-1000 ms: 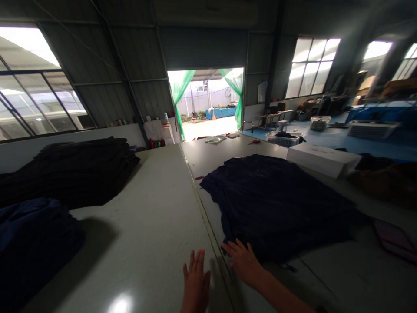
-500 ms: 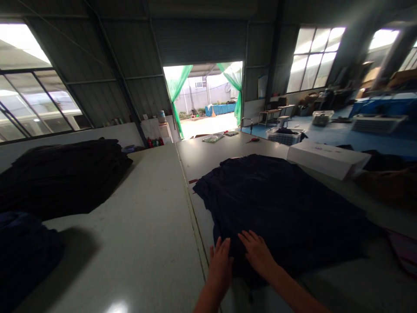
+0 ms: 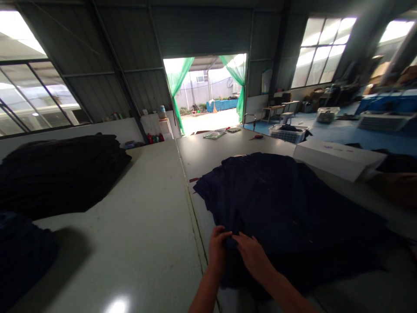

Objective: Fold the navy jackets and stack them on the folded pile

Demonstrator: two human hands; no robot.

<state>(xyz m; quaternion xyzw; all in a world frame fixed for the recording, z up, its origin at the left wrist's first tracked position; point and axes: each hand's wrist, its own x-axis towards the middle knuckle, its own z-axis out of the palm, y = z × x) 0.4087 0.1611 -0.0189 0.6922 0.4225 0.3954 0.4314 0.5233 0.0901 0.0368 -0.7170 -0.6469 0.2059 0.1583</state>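
On the tabletop's [image 3: 146, 226] left edge I see a dark stack [image 3: 61, 167]. At the near edge my left hand [image 3: 217, 248] and right hand [image 3: 252, 254] both pinch the navy cloth's [image 3: 286, 208] near hem; it stretches away from them toward a white box [image 3: 339, 158].

dim metal-walled hall; bright windows [image 3: 322, 48]; green-curtained doorway [image 3: 208, 93]; blue floor [image 3: 352, 137]

Dark navy fabric [image 3: 280, 204] I'm handling, a wide loose pile of layered cloth, lying flat and rumpled on the pale table, right of the table seam, near edge bunched into a small fold, far edge close to a white box
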